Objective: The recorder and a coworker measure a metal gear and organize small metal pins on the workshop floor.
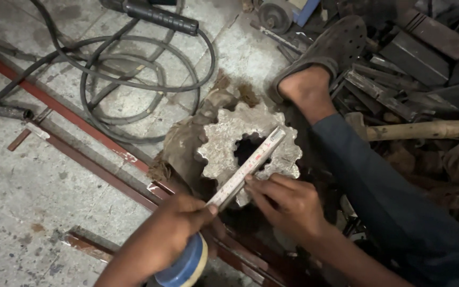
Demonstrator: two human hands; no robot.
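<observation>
left hand point(173, 231) grips blue tape measure case point(184, 266); right hand point(288, 204) pinches its blade point(248, 167) across toothed metal gear point(240, 143) just above both hands.

- One view only, head-worn camera, looks steeply down from above the person's own arms.
- Close range: the toothed metal gear point(248, 146) sits just right of frame centre.
- Both forearms enter from the bottom edge, below the gear.
- Coiled cable point(134, 74) lies up-left of the gear, scrap metal pile point(415, 58) up-right.
- Tiled floor point(22, 175) fills the area left of the gear.
- No second view, nothing shared.
</observation>
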